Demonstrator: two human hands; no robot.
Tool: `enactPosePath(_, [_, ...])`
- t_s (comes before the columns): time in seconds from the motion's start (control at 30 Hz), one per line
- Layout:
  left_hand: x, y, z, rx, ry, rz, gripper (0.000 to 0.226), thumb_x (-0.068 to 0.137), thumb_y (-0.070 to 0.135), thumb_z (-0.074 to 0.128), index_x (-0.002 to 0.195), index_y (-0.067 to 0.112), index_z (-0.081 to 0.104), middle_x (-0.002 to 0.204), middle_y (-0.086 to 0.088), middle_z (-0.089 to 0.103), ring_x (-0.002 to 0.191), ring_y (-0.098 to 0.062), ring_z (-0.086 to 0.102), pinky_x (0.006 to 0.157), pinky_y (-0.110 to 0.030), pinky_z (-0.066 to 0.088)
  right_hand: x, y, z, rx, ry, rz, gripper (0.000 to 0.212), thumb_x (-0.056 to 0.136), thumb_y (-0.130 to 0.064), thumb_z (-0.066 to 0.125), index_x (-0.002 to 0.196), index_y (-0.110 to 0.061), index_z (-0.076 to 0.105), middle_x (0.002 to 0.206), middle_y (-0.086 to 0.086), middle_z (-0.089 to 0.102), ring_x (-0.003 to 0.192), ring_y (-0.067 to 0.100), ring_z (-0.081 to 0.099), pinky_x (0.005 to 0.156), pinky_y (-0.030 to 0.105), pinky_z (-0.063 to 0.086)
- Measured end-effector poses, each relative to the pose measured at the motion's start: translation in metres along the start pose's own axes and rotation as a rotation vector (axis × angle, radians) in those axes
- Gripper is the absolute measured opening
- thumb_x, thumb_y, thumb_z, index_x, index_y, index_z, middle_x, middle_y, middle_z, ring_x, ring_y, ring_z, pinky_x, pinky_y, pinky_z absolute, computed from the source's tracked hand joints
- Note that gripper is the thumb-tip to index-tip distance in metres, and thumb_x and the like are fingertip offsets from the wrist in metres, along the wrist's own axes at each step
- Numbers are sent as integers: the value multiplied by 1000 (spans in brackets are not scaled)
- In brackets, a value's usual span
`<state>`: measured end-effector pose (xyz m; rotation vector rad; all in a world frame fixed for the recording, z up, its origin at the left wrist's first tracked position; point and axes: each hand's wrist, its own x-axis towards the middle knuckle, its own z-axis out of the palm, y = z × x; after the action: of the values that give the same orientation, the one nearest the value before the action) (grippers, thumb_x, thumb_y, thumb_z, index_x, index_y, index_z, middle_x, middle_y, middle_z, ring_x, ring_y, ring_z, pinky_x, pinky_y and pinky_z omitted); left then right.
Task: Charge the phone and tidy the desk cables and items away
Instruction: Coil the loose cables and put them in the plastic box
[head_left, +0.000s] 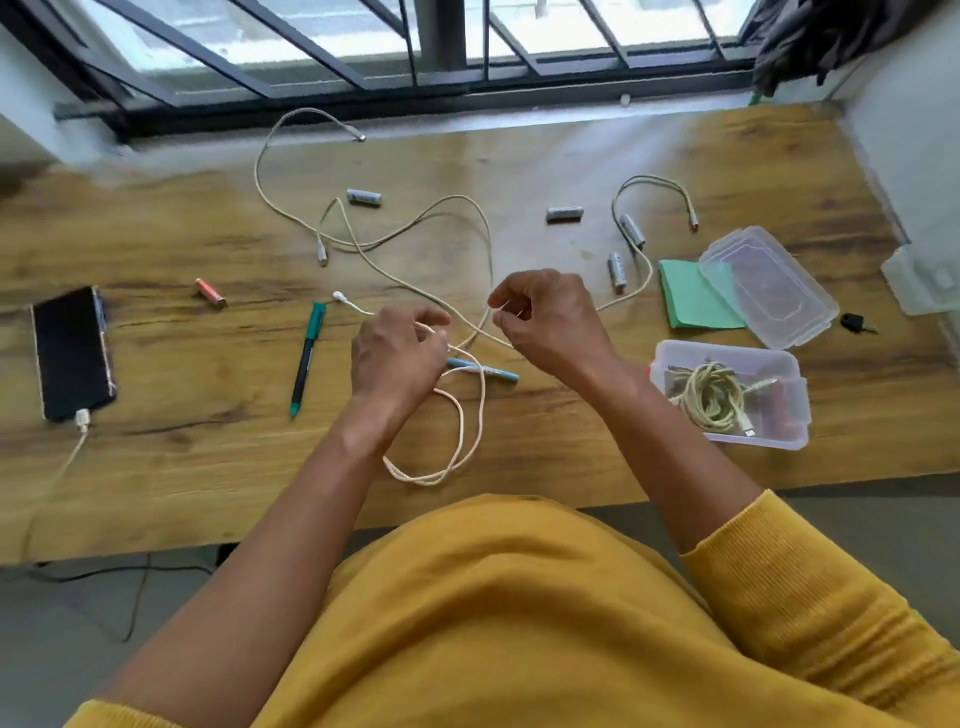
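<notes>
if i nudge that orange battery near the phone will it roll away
Probably. The orange battery is a smooth cylinder lying on its side on the flat desk, with nothing touching it. It looks small, so likely light and easy to pinch. It would likely roll sideways, not endwise.

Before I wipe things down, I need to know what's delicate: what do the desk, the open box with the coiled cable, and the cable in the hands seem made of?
Desk: wood or wood-look laminate, matte; grain and knots show.
Open box: translucent, slightly frosted plastic; contents show through.
Cable: cream, looks fabric-braided, though blur leaves that open.
</notes>
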<state>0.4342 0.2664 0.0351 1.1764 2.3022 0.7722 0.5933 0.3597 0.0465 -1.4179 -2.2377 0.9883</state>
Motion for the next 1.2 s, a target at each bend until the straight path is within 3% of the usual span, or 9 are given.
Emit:
enactPosePath(0.27, [7, -33, -26, 7, 10, -34, 20, 95, 26, 73, 113, 31, 82, 100, 3, 79, 97, -11, 72, 92, -32, 57, 19, -9, 43, -378, -115, 123, 26, 88, -16, 67, 111, -24, 77, 112, 5, 73, 110, 31, 67, 93, 39, 55])
enactPosePath(0.4, [11, -34, -27, -15, -30, 11, 21, 96, 26, 73, 114, 31, 81, 96, 8, 76, 90, -6, 69, 90, -31, 58, 20, -10, 46, -504, -141, 134, 22, 87, -16, 67, 106, -23, 76, 108, 9, 73, 106, 35, 68, 89, 40, 52])
enactPosePath(0.47, [14, -32, -25, -58, -85, 65, 23, 95, 23, 73, 114, 33, 80, 97, 15, 74, 87, -1, 69, 90, -35, 60, 19, -9, 47, -503, -154, 141, 23, 85, -13, 66, 104, -22, 76, 106, 10, 73, 103, 36, 69, 86, 39, 51])
enactPosePath(0.7, [16, -18, -15, -95, -246, 292, 45, 97, 11, 68, 136, 33, 69, 143, 16, 65, 98, -4, 71, 96, -36, 60, 13, -14, 39, -297, -105, 137, 17, 89, -24, 70, 104, -30, 78, 105, 1, 75, 100, 26, 69, 78, 34, 52])
enactPosePath(0.77, [17, -15, -14, -140, -254, 309, 46, 97, 7, 65, 136, 31, 70, 133, 12, 71, 98, -5, 72, 93, -33, 61, 13, -20, 29, -203, -82, 91, 13, 90, -30, 74, 102, -29, 78, 101, -1, 75, 97, 23, 69, 79, 34, 54])
enactPosePath(0.83, [18, -12, -16, -218, -228, 311, 37, 99, 8, 66, 131, 26, 73, 108, 9, 77, 94, -3, 74, 87, -30, 64, 12, -28, 17, -116, -51, 28, 15, 90, -31, 76, 102, -25, 80, 96, 0, 76, 93, 20, 69, 79, 35, 55])
enactPosePath(0.9, [22, -12, -21, -308, -185, 327, 25, 101, 11, 69, 122, 21, 77, 96, 8, 78, 89, -5, 76, 83, -31, 65, 11, -34, 6, -69, -20, -33, 16, 89, -33, 77, 101, -23, 82, 87, -3, 73, 86, 16, 67, 74, 32, 51])
enactPosePath(1.03, [39, -19, -36, -411, -6, 306, 20, 101, 13, 71, 119, 16, 80, 94, 2, 80, 84, -11, 79, 81, -37, 67, 12, -37, -12, -31, 35, -83, 8, 89, -31, 78, 93, -25, 81, 74, -10, 67, 73, 9, 61, 66, 27, 43])
enactPosePath(1.2, [58, -34, -55, -474, 219, 203, 18, 102, 15, 70, 118, 21, 77, 95, 2, 79, 81, -14, 79, 78, -38, 67, 13, -31, -31, -75, 83, -107, 9, 91, -33, 78, 95, -25, 82, 83, -7, 76, 82, 9, 70, 78, 33, 57])
